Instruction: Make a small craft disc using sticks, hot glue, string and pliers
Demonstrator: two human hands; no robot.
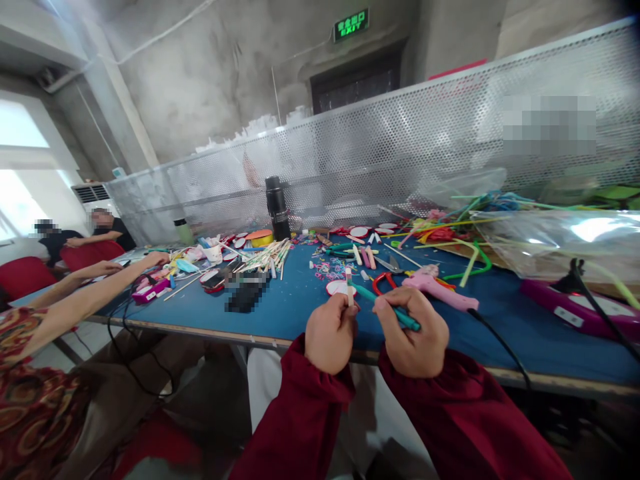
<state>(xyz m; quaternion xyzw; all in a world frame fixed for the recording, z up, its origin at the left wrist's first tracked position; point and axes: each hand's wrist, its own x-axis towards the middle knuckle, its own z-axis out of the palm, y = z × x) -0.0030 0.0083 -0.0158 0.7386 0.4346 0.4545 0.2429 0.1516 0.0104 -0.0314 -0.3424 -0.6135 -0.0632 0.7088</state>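
Left hand (330, 333) grip clamped on white stick (349, 287), right hand (413, 331) on teal straw (395, 312), straws in clear bag (560, 243)

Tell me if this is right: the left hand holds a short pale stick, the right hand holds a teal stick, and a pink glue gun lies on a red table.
Not quite. The head view shows the table is blue, not red. The rest holds: the left hand grips a short pale stick, the right hand a teal stick, and the pink glue gun lies there.

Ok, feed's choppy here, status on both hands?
Left hand shut on pale stick. Right hand shut on teal stick. Pink glue gun just beyond, untouched.
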